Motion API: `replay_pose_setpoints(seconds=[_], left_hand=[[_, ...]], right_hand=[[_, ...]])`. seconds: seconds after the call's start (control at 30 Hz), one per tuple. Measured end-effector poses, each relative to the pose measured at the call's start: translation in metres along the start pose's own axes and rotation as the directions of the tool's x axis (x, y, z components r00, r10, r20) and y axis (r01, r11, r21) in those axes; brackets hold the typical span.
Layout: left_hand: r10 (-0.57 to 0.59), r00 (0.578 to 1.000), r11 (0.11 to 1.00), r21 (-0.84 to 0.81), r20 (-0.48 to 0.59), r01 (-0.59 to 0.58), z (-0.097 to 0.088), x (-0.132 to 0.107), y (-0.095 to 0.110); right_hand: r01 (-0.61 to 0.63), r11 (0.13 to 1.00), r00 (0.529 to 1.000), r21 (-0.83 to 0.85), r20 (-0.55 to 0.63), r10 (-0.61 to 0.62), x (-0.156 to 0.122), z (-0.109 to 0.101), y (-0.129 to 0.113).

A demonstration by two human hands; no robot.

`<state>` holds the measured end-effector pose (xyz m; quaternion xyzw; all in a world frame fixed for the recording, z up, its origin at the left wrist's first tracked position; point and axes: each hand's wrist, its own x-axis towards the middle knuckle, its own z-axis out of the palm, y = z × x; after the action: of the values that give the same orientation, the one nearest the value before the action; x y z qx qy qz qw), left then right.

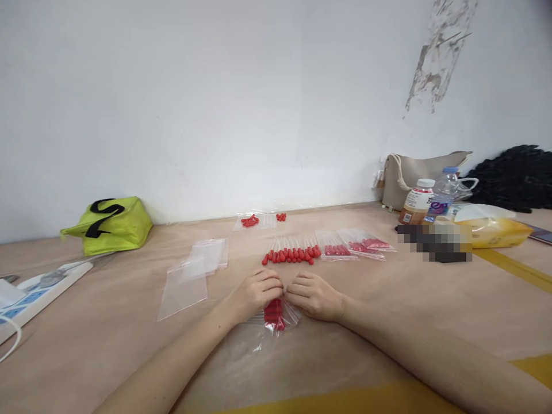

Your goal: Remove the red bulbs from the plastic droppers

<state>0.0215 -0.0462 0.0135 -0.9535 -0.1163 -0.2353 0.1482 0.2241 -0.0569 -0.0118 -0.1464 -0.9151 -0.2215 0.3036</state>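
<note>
With both palms hidden, I can't tell whether the curled left hand point(259, 292) or right hand point(314, 296) grips the clear plastic bag point(274, 316) on the brown tabletop point(366, 282) by the white wall point(224, 115).

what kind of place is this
Probably an informal indoor workspace: red-tipped sticks lie in a row on a brown tabletop, filled clear bags beside them, and a power strip sits at the far left.

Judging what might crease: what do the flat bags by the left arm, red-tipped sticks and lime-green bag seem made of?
Flat bags: likely thin plastic, faintly glossy; the tabletop shows through. Red-tipped sticks: smooth, evenly coloured tips suggest plastic or rubber; shafts are unclear. Lime-green bag: possibly coated fabric, with slight sheen and soft folds.
</note>
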Motion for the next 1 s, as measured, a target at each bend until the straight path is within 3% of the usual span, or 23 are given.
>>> replay_pose_setpoints(seconds=[0.17, 0.3, 0.4, 0.5, 0.6, 0.67, 0.8, 0.9, 1.0], left_hand=[[0.073, 0.996, 0.996, -0.058, 0.054, -0.070, 0.002, 0.005, -0.001], [0.052, 0.990, 0.989, -0.141, 0.131, -0.034, -0.002, 0.005, -0.002], [0.022, 0.983, 0.988, -0.153, 0.182, 0.006, -0.011, 0.005, -0.001], [-0.024, 0.980, 0.989, -0.137, 0.196, 0.052, -0.020, 0.005, 0.001], [-0.158, 0.969, 0.974, -0.131, 0.192, 0.185, -0.024, 0.005, 0.002], [-0.284, 0.937, 0.944, -0.113, 0.205, 0.311, -0.024, 0.005, 0.004], [-0.533, 0.803, 0.797, -0.160, 0.265, 0.582, -0.016, 0.003, 0.008], [-0.728, 0.612, 0.529, -0.315, 0.310, 0.788, -0.005, -0.001, 0.012], [-0.854, 0.415, 0.244, -0.463, 0.313, 0.852, 0.003, -0.006, 0.015]], right_hand=[[0.046, 0.996, 0.995, 0.074, 0.090, -0.052, 0.002, -0.003, 0.002], [0.030, 0.988, 0.987, 0.154, 0.152, -0.053, 0.003, -0.007, 0.004], [-0.126, 0.968, 0.982, 0.219, 0.165, 0.090, 0.000, -0.012, 0.005], [-0.298, 0.924, 0.948, 0.238, 0.187, 0.257, -0.004, -0.016, 0.006], [-0.385, 0.880, 0.921, 0.277, 0.177, 0.347, -0.008, -0.018, 0.008], [-0.467, 0.819, 0.883, 0.333, 0.138, 0.448, -0.009, -0.018, 0.010], [-0.643, 0.649, 0.749, 0.407, 0.159, 0.643, -0.007, -0.019, 0.011], [-0.733, 0.541, 0.665, 0.412, 0.264, 0.699, -0.006, -0.023, 0.009], [-0.743, 0.548, 0.665, 0.383, 0.341, 0.664, -0.006, -0.032, 0.009]])
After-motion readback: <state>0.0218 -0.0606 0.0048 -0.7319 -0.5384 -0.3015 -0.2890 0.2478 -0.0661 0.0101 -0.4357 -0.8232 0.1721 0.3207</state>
